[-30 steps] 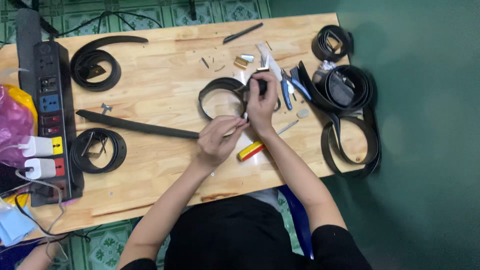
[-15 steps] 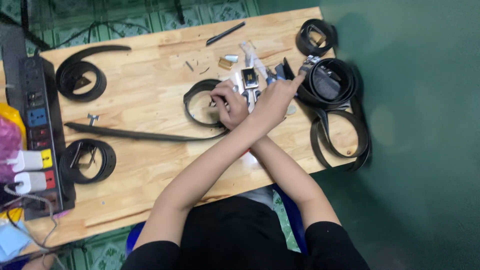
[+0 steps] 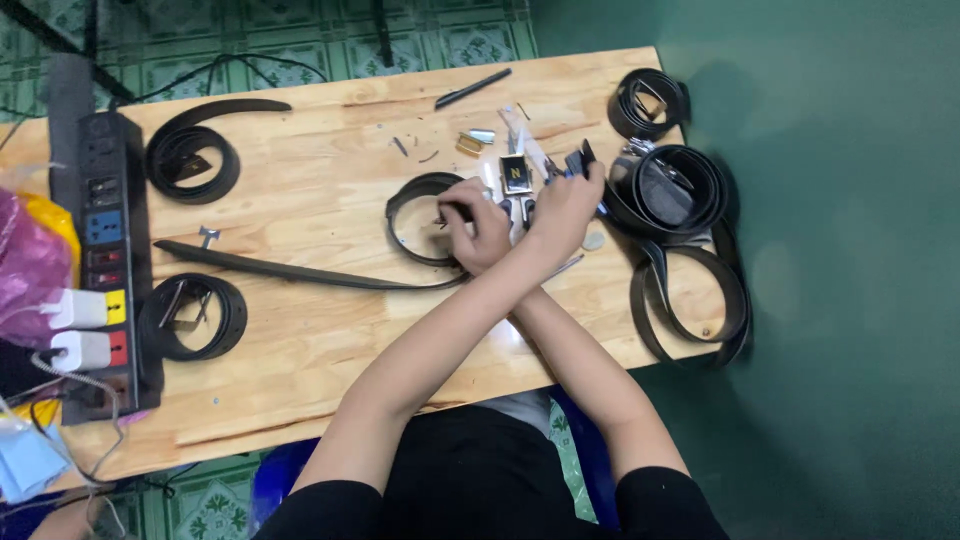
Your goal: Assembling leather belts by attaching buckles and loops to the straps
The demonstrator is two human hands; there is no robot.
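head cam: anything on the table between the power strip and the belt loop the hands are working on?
Yes, in the head view. Between the power strip and the belt loop lie two coiled black belts, plus the long straight strap running toward the loop.

Crossed hands: left hand (image 3: pixel 566 208) reaches pliers (image 3: pixel 578 163) (blue-handled), right hand (image 3: pixel 478 228) pins belt (image 3: pixel 425 215).

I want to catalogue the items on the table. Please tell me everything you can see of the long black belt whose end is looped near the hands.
The long black belt looks like dark leather, matte and narrow. It lies flat on the wooden table, running from the left side towards the centre, where it curls into an open loop standing on edge. A small metal piece sits beside its left end. The hand with the crossed-under arm touches the loop; its buckle end is hidden.
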